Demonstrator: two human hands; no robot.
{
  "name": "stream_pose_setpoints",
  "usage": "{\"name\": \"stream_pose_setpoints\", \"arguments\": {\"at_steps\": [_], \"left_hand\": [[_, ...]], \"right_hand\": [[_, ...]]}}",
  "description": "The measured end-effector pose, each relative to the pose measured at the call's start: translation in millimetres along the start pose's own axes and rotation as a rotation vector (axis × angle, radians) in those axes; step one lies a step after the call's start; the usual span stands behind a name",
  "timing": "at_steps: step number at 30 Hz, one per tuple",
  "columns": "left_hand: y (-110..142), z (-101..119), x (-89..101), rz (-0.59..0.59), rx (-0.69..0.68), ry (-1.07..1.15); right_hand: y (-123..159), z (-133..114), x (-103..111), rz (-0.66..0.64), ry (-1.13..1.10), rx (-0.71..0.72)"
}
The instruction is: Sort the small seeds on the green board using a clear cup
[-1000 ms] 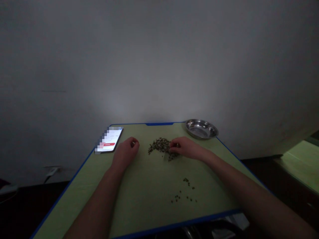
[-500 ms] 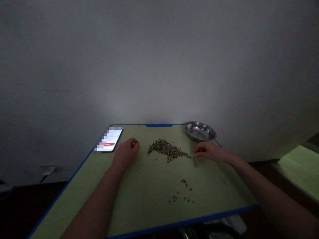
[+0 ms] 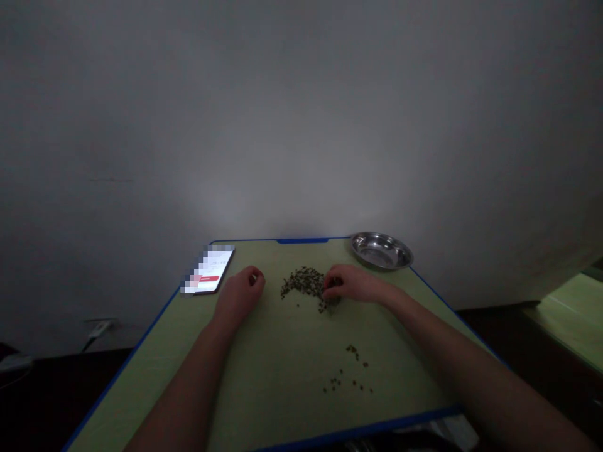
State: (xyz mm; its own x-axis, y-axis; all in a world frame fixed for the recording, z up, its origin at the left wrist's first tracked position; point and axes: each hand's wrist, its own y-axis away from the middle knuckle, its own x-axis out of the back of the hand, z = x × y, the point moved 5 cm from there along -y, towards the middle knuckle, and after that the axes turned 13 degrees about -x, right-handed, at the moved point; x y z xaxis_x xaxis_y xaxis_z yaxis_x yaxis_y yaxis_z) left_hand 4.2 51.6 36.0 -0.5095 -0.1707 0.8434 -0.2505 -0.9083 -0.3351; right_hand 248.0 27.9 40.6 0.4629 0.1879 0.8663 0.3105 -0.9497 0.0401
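Observation:
A heap of small dark beans [image 3: 304,280] lies on the green table [image 3: 264,364] near its far edge. My right hand [image 3: 351,284] rests at the heap's right side, fingers curled and pinched among the beans; what they hold is too small to see. My left hand [image 3: 239,294] lies on the table left of the heap, fingers curled in loosely with thumb against forefinger. A few separated beans [image 3: 351,370] are scattered nearer to me.
A steel dish [image 3: 380,250] stands at the far right corner of the table. A lit phone [image 3: 208,270] lies at the far left. The table has a blue rim and stands against a grey wall. Another green surface [image 3: 572,307] shows at the right.
My right hand, which was out to the right below the dish half a second ago, has come back left to the heap. The trail of beans there is gone. My left hand stayed put.

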Motion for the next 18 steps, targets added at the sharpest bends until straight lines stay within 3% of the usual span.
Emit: {"name": "stream_pose_setpoints", "arguments": {"at_steps": [5, 11, 18], "left_hand": [[0.6, 0.8, -0.3, 0.003, -0.004, -0.004], [0.2, 1.4, -1.0, 0.003, -0.006, 0.019], [0.3, -1.0, -0.8, 0.002, -0.007, 0.013]], "right_hand": [[17.4, 1.5, 28.5, 0.122, -0.004, -0.013], [32.1, 29.8, 69.3, 0.313, 0.084, 0.003], [4.1, 26.9, 75.7, 0.402, 0.25, -0.047]]}}
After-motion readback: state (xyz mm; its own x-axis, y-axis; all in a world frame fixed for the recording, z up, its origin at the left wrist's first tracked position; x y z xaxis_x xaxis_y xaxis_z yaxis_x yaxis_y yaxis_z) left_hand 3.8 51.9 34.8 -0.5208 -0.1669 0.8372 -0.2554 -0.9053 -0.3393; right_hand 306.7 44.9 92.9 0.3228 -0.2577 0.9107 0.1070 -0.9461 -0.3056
